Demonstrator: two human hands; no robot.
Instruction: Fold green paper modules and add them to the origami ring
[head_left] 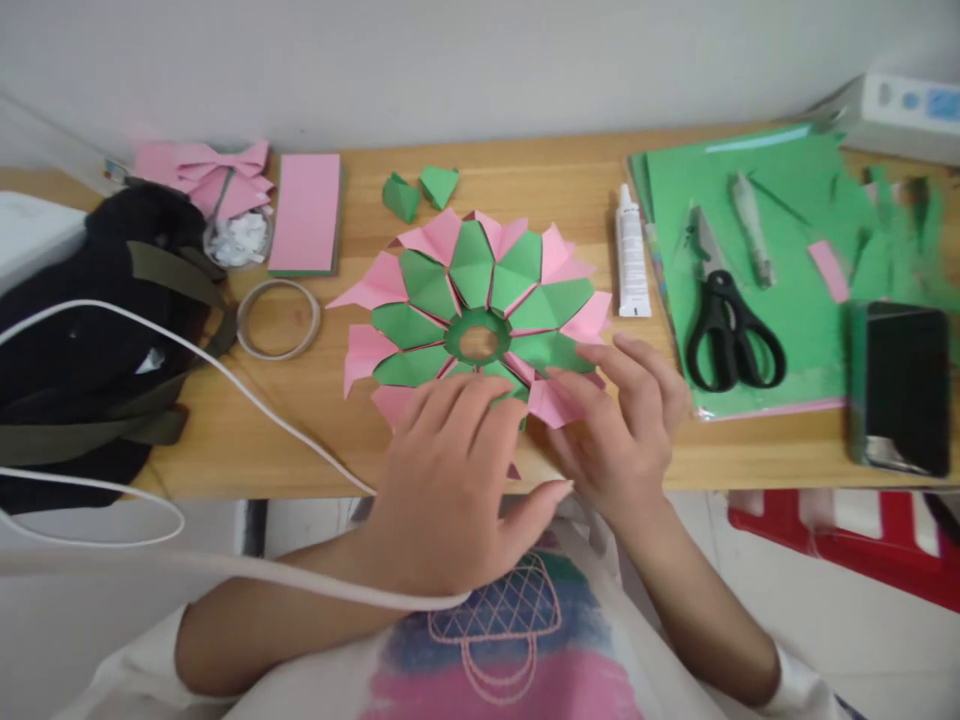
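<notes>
A ring-shaped folded-paper flower (472, 265) of green petals with pink tips lies on the wooden table, a round hole at its centre. My left hand (454, 490) rests across its near edge, fingers stretched over the petals and thumb spread away to the right. At the flower's right front, my right hand (626, 425) pinches a petal between thumb and fingers. Parts of the near petals are hidden under my left hand. Two loose green folded pieces (420, 190) sit just behind the flower.
A glue tube (632, 260) lies right of the flower. Black-handled scissors (724, 320) rest on green paper sheets (675, 190), with a phone (900, 390) nearby. On the left are a tape roll (241, 325), a pink paper stack (306, 215), a black bag (75, 370) and a white cable (285, 415).
</notes>
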